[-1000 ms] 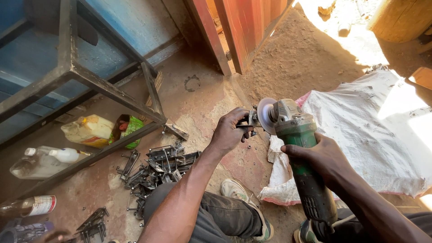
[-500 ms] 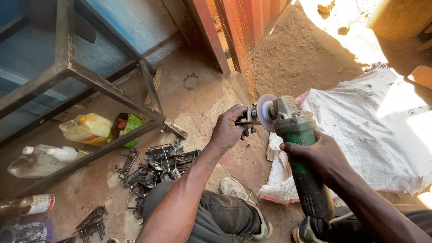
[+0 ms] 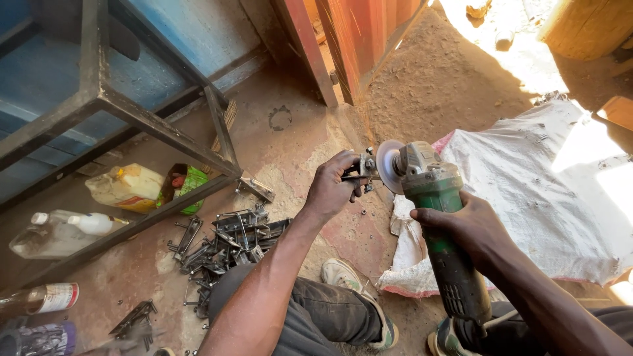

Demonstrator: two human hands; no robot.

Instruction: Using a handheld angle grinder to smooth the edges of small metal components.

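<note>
Over the dirt floor [image 3: 297,151], near the white sack's edge [image 3: 527,198] | left hand [image 3: 333,188] pinching small metal bracket [image 3: 362,168] right against grinder disc [image 3: 388,165] | right hand [image 3: 465,227] clenched round green angle grinder [image 3: 438,217] | metal parts pile [image 3: 224,240] lower left

This is a small, rough metalworking workshop, partly open to the outside, with a bare dirt and concrete floor [image 3: 455,86] instead of a proper counter. A green angle grinder with a round disc [image 3: 432,211], a heap of small dark steel brackets [image 3: 227,244] on the ground and a welded frame of dark steel angle bars [image 3: 125,115] show it. Dusty plastic bottles [image 3: 62,231] and a white woven sack [image 3: 527,191] lie around.
</note>
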